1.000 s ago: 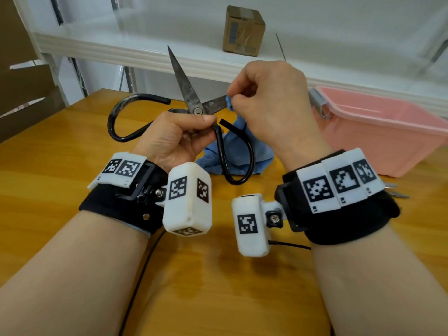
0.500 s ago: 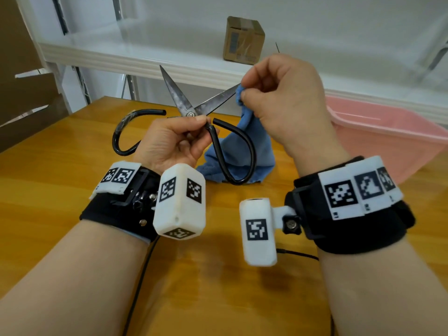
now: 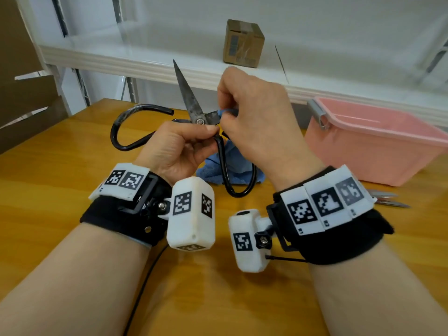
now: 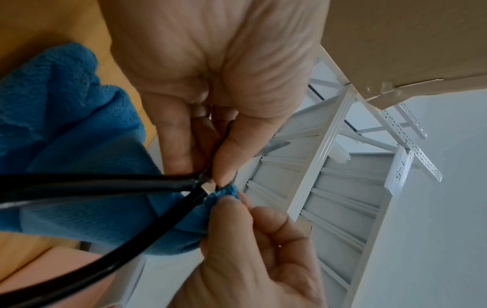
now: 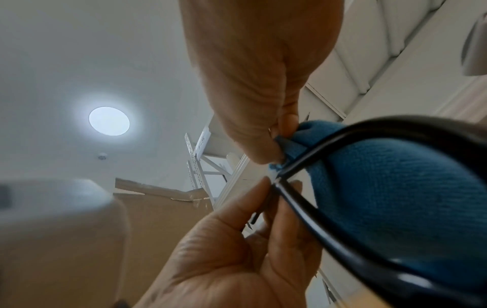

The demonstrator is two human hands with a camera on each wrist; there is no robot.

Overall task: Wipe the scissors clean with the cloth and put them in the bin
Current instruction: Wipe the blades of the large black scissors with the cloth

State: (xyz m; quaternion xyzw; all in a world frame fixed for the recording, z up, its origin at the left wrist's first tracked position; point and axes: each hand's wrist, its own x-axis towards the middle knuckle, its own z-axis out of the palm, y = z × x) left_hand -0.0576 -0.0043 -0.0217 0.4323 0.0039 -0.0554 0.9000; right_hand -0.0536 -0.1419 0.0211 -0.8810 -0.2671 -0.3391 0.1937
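The left hand [image 3: 177,146] is pinching the opened scissors [image 3: 194,110] at the pivot, steadying them above the table while the right hand [image 3: 254,122] is pinching the cloth [image 3: 232,163] around one blade; the bin [image 3: 378,146] is waiting at three o'clock.

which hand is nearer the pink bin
Right. The right hand, pinching the blue cloth on a scissors blade, is just left of the pink bin; the left hand, gripping the pivot, sits farther left.

Wooden table [image 3: 48,190], white shelf [image 3: 121,59] behind — round ceiling light [image 5: 109,121]
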